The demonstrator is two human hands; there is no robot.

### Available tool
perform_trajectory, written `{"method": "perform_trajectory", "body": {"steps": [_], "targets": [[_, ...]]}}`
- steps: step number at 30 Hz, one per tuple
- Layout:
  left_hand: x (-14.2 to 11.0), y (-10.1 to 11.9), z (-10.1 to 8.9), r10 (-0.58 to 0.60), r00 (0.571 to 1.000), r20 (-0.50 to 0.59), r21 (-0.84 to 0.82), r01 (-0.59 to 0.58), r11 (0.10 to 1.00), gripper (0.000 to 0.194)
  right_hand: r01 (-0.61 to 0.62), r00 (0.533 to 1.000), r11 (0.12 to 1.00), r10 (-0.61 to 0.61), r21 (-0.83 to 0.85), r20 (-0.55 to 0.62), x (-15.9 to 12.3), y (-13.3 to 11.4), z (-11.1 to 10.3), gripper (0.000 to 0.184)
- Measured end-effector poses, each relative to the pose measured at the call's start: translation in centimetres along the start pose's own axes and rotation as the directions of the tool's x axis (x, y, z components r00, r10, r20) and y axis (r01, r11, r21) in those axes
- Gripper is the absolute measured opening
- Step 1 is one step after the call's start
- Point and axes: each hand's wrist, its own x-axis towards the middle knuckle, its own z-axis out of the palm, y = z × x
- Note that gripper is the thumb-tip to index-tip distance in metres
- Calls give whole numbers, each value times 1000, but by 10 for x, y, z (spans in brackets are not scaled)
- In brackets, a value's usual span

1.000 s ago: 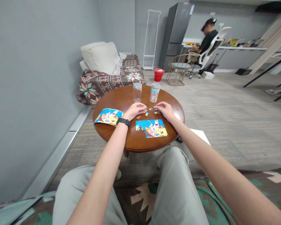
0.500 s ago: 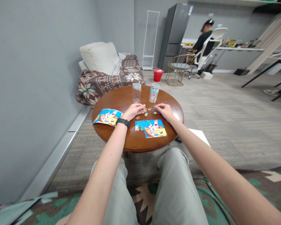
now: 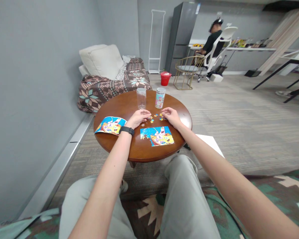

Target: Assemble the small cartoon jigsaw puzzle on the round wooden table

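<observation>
On the round wooden table (image 3: 119,103) lies a partly joined jigsaw puzzle (image 3: 161,135) with a cartoon picture, its lower left corner open and jagged. Loose puzzle pieces (image 3: 152,121), blue and yellow, are scattered just beyond it. My left hand (image 3: 140,117), wearing a black wristband, is closed at the left of these pieces, its fingertips pinched on a small puzzle piece. On the right, my right hand (image 3: 171,117) has its thumb and fingers together on a puzzle piece within a little cluster. The fingertips partly hide both pieces. A picture sheet (image 3: 111,125) with the same cartoon lies by my left wrist.
A clear lidded jar (image 3: 141,99) and a printed lidded jar (image 3: 159,98) stand at the table's far side. Behind are a covered sofa (image 3: 109,84), a red bin (image 3: 165,78) and a gold-framed chair (image 3: 188,69). A person (image 3: 215,39) sits farther back.
The whole view has shifted slightly, so the table appears farther left. Both hands stay around the loose pieces, with only small finger movements. The joined puzzle looks the same.
</observation>
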Motion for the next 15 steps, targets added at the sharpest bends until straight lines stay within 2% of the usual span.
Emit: {"method": "perform_trajectory", "body": {"steps": [6,15], "targets": [[2,-1,2,30,999,-18,-91,-32,995,21,61,997,991,-66,-123,-41,-1,-2,-1,18],[1,2,2,-16,999,-45,-87,12,996,18,45,998,993,-48,-106,-30,2,5,0,21]]}}
